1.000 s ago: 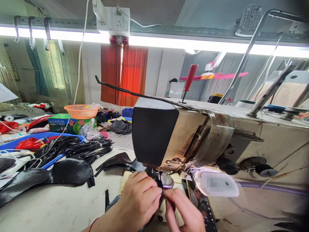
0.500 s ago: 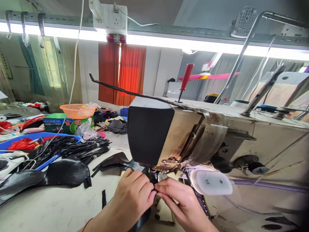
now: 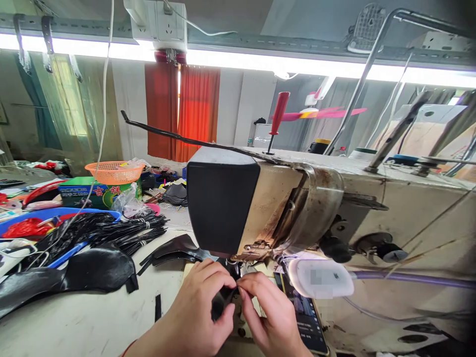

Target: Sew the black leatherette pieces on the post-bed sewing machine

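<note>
At the sewing machine (image 3: 223, 203), right hand (image 3: 273, 307) pinches black material (image 3: 219, 301), left hand (image 3: 199, 307) spread around it: likely positioning, needing steadiness next.

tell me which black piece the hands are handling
The dark piece between the left hand and right hand, in front of the sewing machine; the other black pieces lie on the table to the left.

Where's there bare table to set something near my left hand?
Lower left: the pale tabletop is bare between the glossy black panel, the short black strip and your left forearm. It's crowded around the blue plastic tub and bundled thin black strips, and below the cream sewing machine's head, where your left hand and right hand work.
</note>
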Demonstrator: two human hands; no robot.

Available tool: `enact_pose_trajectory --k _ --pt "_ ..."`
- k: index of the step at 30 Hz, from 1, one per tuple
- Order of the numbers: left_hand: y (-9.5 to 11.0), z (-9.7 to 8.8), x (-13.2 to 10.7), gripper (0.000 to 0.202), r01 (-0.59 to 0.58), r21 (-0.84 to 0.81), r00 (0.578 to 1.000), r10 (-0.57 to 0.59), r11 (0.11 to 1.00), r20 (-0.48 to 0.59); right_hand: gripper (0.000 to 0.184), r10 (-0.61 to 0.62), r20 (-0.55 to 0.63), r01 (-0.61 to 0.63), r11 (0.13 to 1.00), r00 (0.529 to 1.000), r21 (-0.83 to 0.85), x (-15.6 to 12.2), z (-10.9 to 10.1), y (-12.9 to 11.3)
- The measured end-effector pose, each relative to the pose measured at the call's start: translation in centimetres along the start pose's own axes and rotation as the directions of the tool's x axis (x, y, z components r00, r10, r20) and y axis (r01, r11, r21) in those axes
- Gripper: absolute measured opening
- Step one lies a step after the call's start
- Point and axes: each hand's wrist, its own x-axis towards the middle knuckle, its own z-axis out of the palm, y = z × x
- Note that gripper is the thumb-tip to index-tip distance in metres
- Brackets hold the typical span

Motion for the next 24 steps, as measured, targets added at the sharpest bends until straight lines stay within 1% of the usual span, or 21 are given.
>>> enact_pose_trajectory --k 1,3,6,10,12,14,16,18,20,22,24 --pt "-0.1 0.2 0.0 0.019 0.027 -0.06 0.999 -0.028 0.998 -0.015 0.025 0.002 -0.012 -0.002 1.0 1.0 -0.007 -0.1 0.1 0.1" --pt "-0.4 0.7 0.0 0.016 0.047 -0.139 0.996 -0.056 0.989 -0.067 0.025 0.005 -0.037 -0.006 1.0 0.999 -0.017 -0.4 0.4 0.2" --pt "-1.0 1.6 0.0 0.014 0.035 -0.184 0.989 -0.06 0.982 -0.135 0.024 0.017 -0.065 -0.018 1.0 0.998 -0.012 -0.7 0.6 0.2" --pt "-1.4 2.2 0.1 0.014 -0.046 -0.143 0.977 0.015 0.989 -0.212 0.026 0.015 -0.09 -0.015 1.0 0.996 -0.001 -0.9 0.9 0.1" --pt "-1.5 2.3 0.2 0.014 -0.096 -0.096 0.967 0.07 0.991 -0.245 0.027 0.018 -0.088 -0.017 1.0 0.996 0.005 -1.0 1.0 0.1" --pt "-1.6 2.2 0.2 0.015 -0.162 -0.021 0.954 0.151 0.987 -0.26 0.027 0.021 -0.081 -0.02 1.0 0.997 0.007 -1.2 1.1 0.1" --pt "-1.8 1.9 0.2 0.015 -0.241 0.07 0.94 0.251 0.968 -0.229 0.029 -0.002 -0.087 0.003 1.0 0.996 0.005 -1.5 1.1 0.3" --pt "-1.9 1.5 0.1 0.013 -0.316 0.141 0.93 0.336 0.938 -0.153 0.031 -0.033 -0.085 0.034 0.999 0.996 0.013 -2.0 1.0 0.6" --pt "-2.1 0.9 0.1 0.01 -0.363 0.171 0.923 0.379 0.916 -0.068 0.032 -0.053 -0.071 0.054 0.999 0.996 0.005 -2.6 0.6 1.1" --pt "-2.2 0.4 0.1 0.009 -0.403 0.19 0.911 0.412 0.895 -0.011 0.03 -0.036 -0.066 0.032 0.997 0.997 -0.067 -3.1 0.3 1.9" --pt "-2.4 0.1 0.1 0.009 -0.436 0.204 0.898 0.439 0.876 0.034 0.027 0.009 -0.084 -0.022 0.987 0.996 -0.162 -3.4 0.1 2.8"
